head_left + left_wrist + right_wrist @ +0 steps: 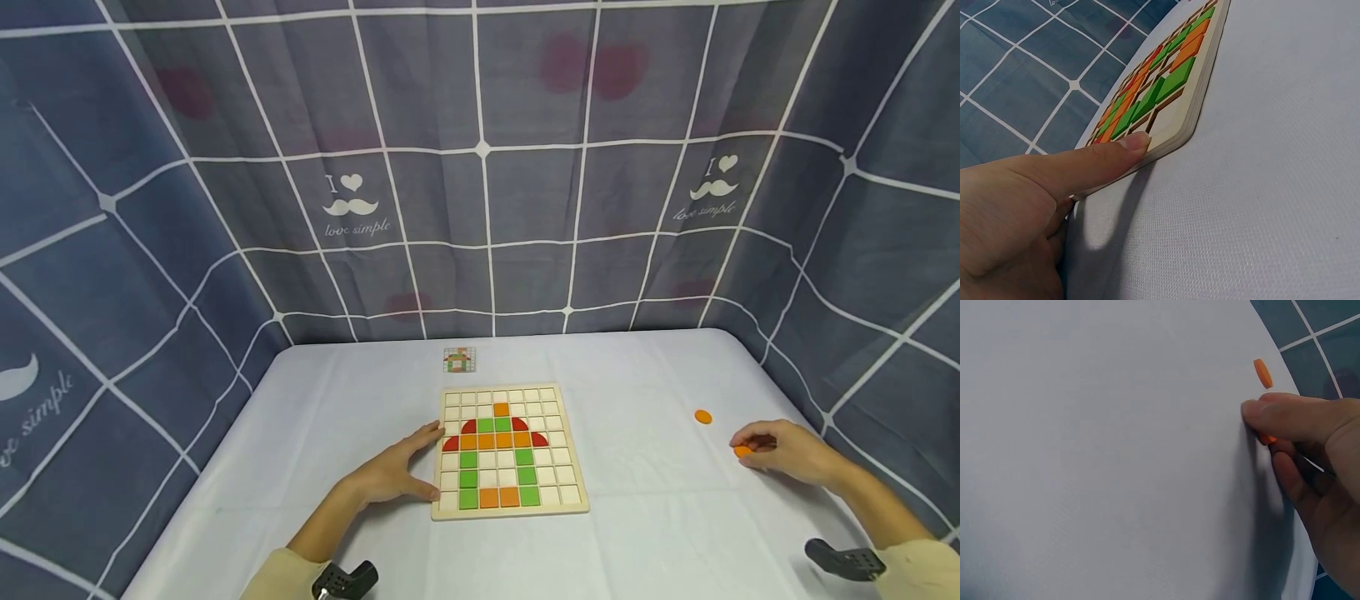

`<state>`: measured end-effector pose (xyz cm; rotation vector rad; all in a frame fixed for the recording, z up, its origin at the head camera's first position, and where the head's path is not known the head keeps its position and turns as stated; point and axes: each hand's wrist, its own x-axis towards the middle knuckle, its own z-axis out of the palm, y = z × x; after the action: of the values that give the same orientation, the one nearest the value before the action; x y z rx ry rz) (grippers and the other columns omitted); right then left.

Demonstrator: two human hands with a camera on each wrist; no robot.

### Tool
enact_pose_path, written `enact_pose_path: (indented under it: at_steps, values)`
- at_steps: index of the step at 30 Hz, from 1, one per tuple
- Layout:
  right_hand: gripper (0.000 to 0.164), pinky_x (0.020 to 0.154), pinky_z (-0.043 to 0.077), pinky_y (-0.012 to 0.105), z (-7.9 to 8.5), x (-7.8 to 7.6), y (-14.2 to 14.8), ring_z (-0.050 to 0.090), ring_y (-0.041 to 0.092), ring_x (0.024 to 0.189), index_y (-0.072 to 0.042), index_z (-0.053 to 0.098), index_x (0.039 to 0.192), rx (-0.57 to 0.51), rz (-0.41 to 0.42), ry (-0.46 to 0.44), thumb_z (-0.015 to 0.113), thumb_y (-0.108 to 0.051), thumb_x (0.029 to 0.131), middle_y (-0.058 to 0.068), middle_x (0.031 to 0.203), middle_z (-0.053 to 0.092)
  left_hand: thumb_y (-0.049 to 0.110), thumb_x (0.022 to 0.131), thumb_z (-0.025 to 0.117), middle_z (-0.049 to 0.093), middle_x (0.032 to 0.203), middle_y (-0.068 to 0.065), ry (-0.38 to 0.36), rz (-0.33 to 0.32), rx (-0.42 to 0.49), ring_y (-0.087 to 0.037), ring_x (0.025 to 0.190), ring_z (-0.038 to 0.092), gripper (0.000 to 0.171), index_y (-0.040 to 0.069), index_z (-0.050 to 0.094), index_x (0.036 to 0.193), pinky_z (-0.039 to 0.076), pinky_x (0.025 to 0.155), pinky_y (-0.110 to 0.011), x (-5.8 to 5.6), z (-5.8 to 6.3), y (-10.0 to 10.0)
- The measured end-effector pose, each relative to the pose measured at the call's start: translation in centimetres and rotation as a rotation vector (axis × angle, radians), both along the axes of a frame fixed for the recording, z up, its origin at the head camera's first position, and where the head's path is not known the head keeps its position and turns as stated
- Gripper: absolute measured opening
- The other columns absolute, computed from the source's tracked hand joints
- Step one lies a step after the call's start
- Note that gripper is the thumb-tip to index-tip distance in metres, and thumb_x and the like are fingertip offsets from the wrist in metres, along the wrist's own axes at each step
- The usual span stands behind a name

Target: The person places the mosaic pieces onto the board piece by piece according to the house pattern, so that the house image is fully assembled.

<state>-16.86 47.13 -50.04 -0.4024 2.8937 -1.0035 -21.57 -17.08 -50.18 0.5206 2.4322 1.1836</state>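
Observation:
My left hand [386, 475] lies at the left side of a square wooden grid board [517, 512], its fingers and thumb spread along that edge. In the left wrist view, the thumb [1110, 156] rests on the board's rim near the corner. The board carries green squares [468, 479], orange squares [488, 498] and red quarter-round pieces [451, 443]. Far to the right, my right hand [798, 452] pinches an orange disc [1266, 439] between thumb and fingers, low over the white cloth; the fingers partly hide it. A second orange disc [702, 417] lies on the cloth just beyond.
A small picture card [459, 360] with a coloured grid pattern lies behind the board. White cloth [637, 517] covers the table. Dark blue checked curtains [525, 208] stand close round its back and both sides.

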Motion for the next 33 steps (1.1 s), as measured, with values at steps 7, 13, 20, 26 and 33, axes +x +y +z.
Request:
enact_pose_path:
  at_steps: [7,13,20,26,33]
  values:
    - [0.017,0.062,0.046,0.024,-0.4,-0.6,-0.9,0.052,0.004,0.072,-0.006,0.076,0.095,0.056,-0.113,0.025,0.085,-0.008,0.081,-0.003,0.082,0.062,0.024,0.069,0.096,0.025,0.170,-0.003,0.001,0.000,-0.002,-0.038,0.156,0.012,0.106,0.015,0.042,0.160,0.010,0.119,-0.069,0.0,0.0,0.0]
    - [0.015,0.060,0.046,0.025,0.2,-1.0,-1.3,0.052,0.006,0.071,-0.005,0.074,0.092,0.068,-0.116,0.037,0.084,-0.005,0.080,-0.002,0.082,0.063,0.026,0.070,0.096,0.024,0.170,-0.003,0.010,-0.010,-0.009,-0.037,0.156,0.012,0.106,0.016,0.041,0.160,0.009,0.119,-0.068,-0.1,0.0,0.1]
    - [0.019,0.063,0.051,0.025,2.0,-2.9,-2.3,0.058,0.013,0.077,-0.005,0.074,0.093,0.090,-0.117,0.066,0.087,-0.008,0.080,0.001,0.088,0.067,0.025,0.069,0.096,0.024,0.170,-0.003,0.011,-0.013,-0.013,-0.038,0.156,0.012,0.106,0.015,0.042,0.160,0.010,0.119,-0.068,-0.2,-0.1,0.1]
    - [0.020,0.066,0.049,0.026,3.8,-5.1,-4.3,0.057,0.014,0.077,-0.008,0.075,0.095,0.118,-0.044,0.076,0.088,-0.012,0.080,-0.004,0.085,0.065,0.026,0.069,0.096,0.024,0.170,-0.003,0.014,-0.008,-0.015,-0.038,0.156,0.012,0.107,0.016,0.042,0.160,0.010,0.119,-0.068,-0.3,-0.2,0.1]
    - [0.019,0.065,0.051,0.028,4.8,-7.8,-7.8,0.058,0.017,0.078,-0.003,0.075,0.101,0.098,-0.003,0.009,0.083,-0.009,0.085,-0.002,0.087,0.067,0.024,0.069,0.096,0.024,0.170,-0.004,0.009,-0.012,-0.005,-0.038,0.156,0.011,0.106,0.014,0.042,0.160,0.010,0.119,-0.068,-0.1,-0.1,-0.2]
